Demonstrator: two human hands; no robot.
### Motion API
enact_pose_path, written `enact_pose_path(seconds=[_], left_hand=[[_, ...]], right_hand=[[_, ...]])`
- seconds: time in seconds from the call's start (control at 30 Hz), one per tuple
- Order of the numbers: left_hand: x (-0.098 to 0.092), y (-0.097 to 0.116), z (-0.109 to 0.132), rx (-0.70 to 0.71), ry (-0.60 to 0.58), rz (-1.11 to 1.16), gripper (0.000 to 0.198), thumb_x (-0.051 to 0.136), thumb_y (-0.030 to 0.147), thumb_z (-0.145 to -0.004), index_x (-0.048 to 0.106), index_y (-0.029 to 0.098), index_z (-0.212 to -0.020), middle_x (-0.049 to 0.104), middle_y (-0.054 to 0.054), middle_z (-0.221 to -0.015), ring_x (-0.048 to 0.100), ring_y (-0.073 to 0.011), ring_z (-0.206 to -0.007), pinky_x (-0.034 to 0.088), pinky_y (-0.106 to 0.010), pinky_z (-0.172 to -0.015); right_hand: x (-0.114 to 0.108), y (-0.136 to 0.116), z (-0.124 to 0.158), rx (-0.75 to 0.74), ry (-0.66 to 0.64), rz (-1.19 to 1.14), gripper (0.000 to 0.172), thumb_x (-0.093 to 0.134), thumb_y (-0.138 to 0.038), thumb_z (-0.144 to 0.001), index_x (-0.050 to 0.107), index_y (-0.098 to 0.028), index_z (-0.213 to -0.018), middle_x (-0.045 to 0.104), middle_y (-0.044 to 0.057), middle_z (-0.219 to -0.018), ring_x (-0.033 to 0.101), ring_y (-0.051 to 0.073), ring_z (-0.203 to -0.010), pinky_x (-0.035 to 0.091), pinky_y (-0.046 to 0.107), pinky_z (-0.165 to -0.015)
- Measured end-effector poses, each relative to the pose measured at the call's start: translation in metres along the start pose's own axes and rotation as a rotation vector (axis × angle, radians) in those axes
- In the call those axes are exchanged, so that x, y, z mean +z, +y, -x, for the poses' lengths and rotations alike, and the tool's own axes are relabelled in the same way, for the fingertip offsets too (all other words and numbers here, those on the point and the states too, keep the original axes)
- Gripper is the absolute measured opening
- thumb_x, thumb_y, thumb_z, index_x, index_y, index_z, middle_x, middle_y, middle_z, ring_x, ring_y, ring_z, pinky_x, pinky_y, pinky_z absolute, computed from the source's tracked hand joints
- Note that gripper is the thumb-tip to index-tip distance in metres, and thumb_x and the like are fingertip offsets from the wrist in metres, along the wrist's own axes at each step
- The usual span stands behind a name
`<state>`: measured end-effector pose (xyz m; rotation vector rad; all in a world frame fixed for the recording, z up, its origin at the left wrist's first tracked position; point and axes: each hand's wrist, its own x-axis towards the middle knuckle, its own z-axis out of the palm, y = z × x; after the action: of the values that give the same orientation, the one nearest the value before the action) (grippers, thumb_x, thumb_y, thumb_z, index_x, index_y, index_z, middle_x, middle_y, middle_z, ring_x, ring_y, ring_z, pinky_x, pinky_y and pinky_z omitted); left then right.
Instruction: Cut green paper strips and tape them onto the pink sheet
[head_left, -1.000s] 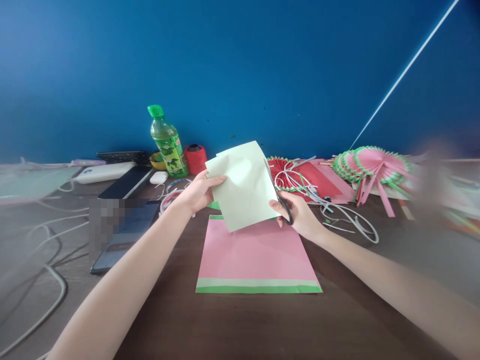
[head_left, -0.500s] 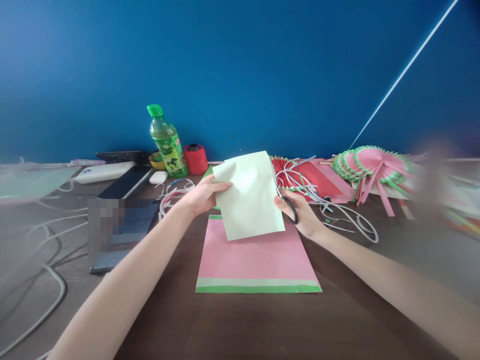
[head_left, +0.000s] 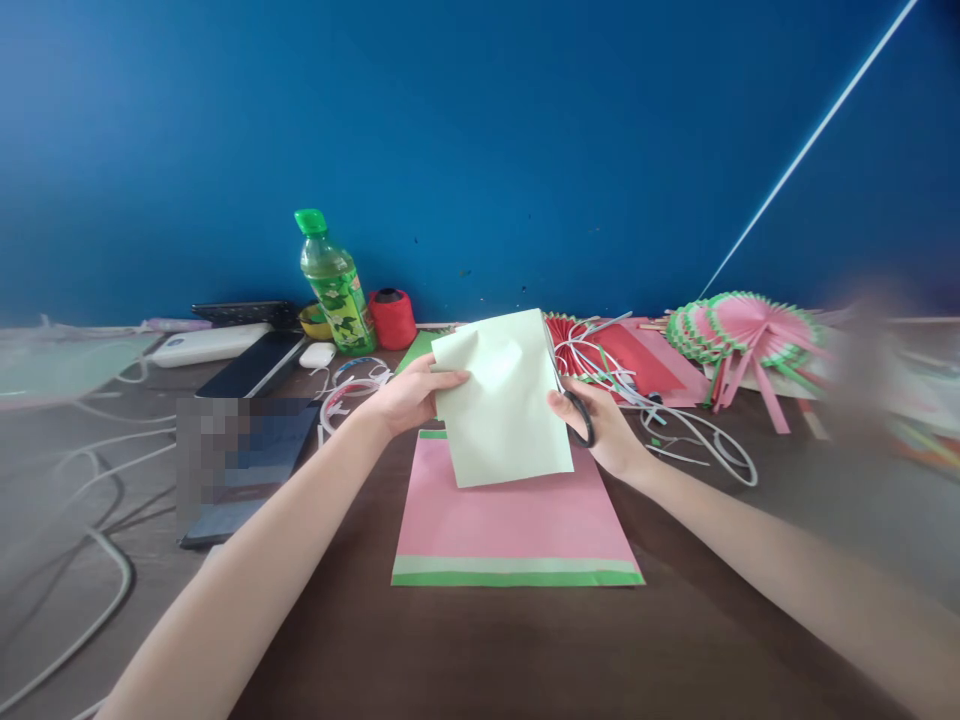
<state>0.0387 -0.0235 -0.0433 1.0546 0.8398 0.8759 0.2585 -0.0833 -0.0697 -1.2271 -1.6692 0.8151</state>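
Observation:
My left hand pinches the left edge of a pale green sheet of paper, thumb in front and fingers behind. On the other side, my right hand is closed on a pair of scissors with black handles. The scissor blades lie along the paper's right edge and are mostly hidden behind it. Below the held sheet, a pink sheet of paper lies flat on the dark table, with light and bright green strips across its near edge.
A green-capped drink bottle and a red thread spool stand by the blue wall. Pleated pink-green paper fans and loose white strips lie right. Phones, a white power bank and cables lie left.
The pale green paper has shifted slightly right and down, and my left hand has moved a little right with it. My right hand and the scissors stay almost in place.

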Motion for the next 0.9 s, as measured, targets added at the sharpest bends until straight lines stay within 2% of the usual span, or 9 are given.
enact_pose_path(seconds=[0.27,0.47,0.7,0.9], left_hand=[[0.0015,-0.0005,0.0012,-0.048,-0.024,-0.018,0.034,0.069,0.012,-0.063,0.059,0.015,-0.096,0.068,-0.009,-0.092,0.066,-0.0206,-0.074,0.056,-0.032,-0.069],[0.0016,0.0005,0.0016,-0.062,-0.019,-0.069,0.038,0.066,0.013,-0.067,0.055,0.015,-0.103,0.067,-0.01,-0.096,0.065,-0.023,-0.085,0.054,-0.037,-0.078],[-0.0003,-0.0005,0.0019,-0.116,-0.068,-0.125,0.041,0.07,0.017,-0.064,0.056,0.016,-0.102,0.065,-0.011,-0.103,0.063,-0.0256,-0.091,0.055,-0.036,-0.074],[-0.0012,-0.0011,0.0007,-0.129,-0.093,-0.12,0.038,0.071,0.018,-0.063,0.058,0.016,-0.099,0.064,-0.011,-0.108,0.063,-0.0253,-0.091,0.055,-0.033,-0.07]], right_hand=[[-0.0015,-0.0027,-0.001,0.03,0.022,-0.055,0.05,0.053,-0.063,-0.07,0.028,-0.021,-0.059,0.021,-0.005,-0.056,0.024,0.009,-0.051,0.023,0.024,-0.048],[-0.0008,0.0014,-0.0005,0.0,0.057,0.038,0.049,0.052,-0.062,-0.071,0.03,-0.02,-0.058,0.022,-0.006,-0.055,0.024,0.008,-0.05,0.023,0.024,-0.048],[-0.0012,-0.0001,-0.0002,0.036,0.018,-0.129,0.047,0.054,-0.059,-0.072,0.029,-0.021,-0.06,0.024,-0.007,-0.052,0.028,0.007,-0.044,0.023,0.023,-0.044],[-0.0014,0.0021,0.0006,0.039,0.03,-0.108,0.046,0.054,-0.057,-0.073,0.03,-0.02,-0.06,0.028,-0.008,-0.049,0.033,0.006,-0.042,0.025,0.023,-0.043]])
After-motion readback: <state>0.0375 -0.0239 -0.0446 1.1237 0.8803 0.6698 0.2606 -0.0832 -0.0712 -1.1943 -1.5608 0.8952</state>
